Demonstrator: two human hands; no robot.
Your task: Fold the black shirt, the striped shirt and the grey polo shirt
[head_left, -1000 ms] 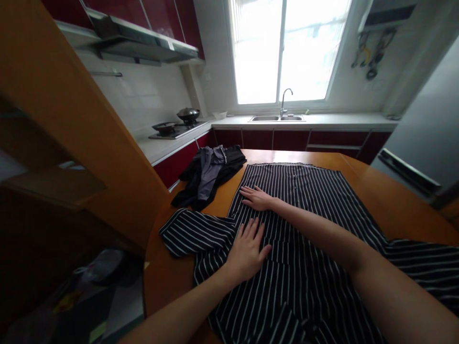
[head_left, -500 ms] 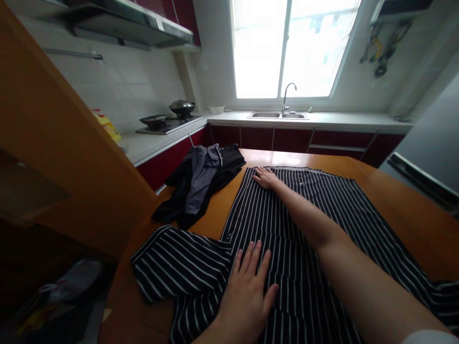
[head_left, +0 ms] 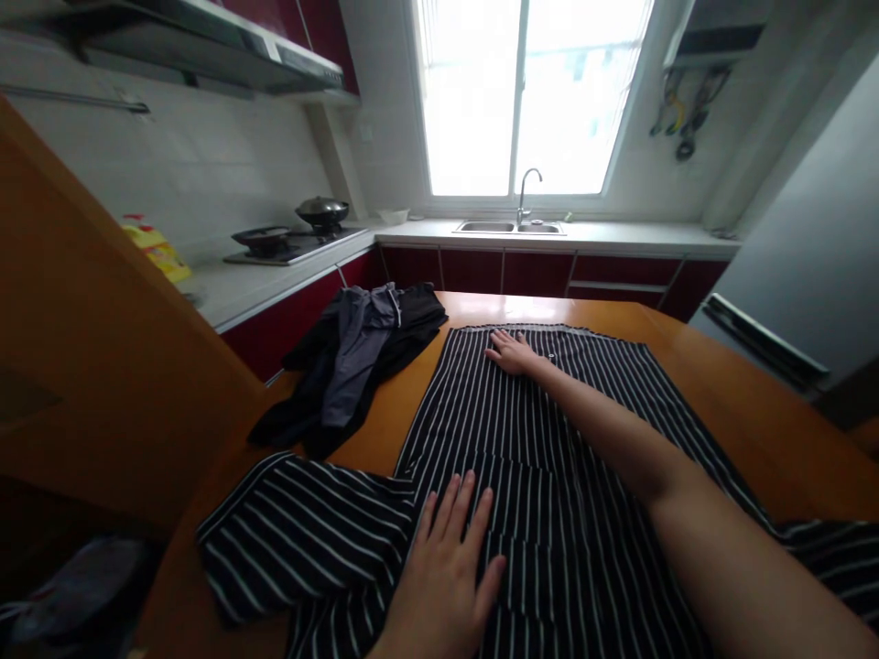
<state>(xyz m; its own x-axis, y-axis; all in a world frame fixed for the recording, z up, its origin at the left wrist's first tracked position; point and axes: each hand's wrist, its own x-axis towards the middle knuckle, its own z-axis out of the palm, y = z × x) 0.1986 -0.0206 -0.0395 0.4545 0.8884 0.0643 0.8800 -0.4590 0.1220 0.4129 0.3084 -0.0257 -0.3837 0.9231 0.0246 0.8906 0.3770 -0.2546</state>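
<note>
A black shirt with white stripes (head_left: 494, 421) lies spread on the wooden table (head_left: 687, 352), its hem toward the window and a sleeve out to each side. My left hand (head_left: 443, 567) rests flat on the shirt near the left sleeve, fingers spread. Farther off, close to the hem, my right hand (head_left: 509, 351) lies palm down on the cloth, its fingers apart. Neither hand grips the fabric. My right forearm crosses over the button front and hides part of it.
Dark and grey folded clothes (head_left: 361, 352) lie at the table's left edge. Beyond stand a counter with a sink (head_left: 508, 227), a stove with a lidded wok (head_left: 322, 212) and a yellow bottle (head_left: 157, 249). A fridge (head_left: 789, 256) is on the right, a wooden panel (head_left: 103, 366) on the left.
My right hand has slid away from me over the shirt, from its middle to near the hem. My left hand has stayed flat by the left sleeve. The view has shifted.
</note>
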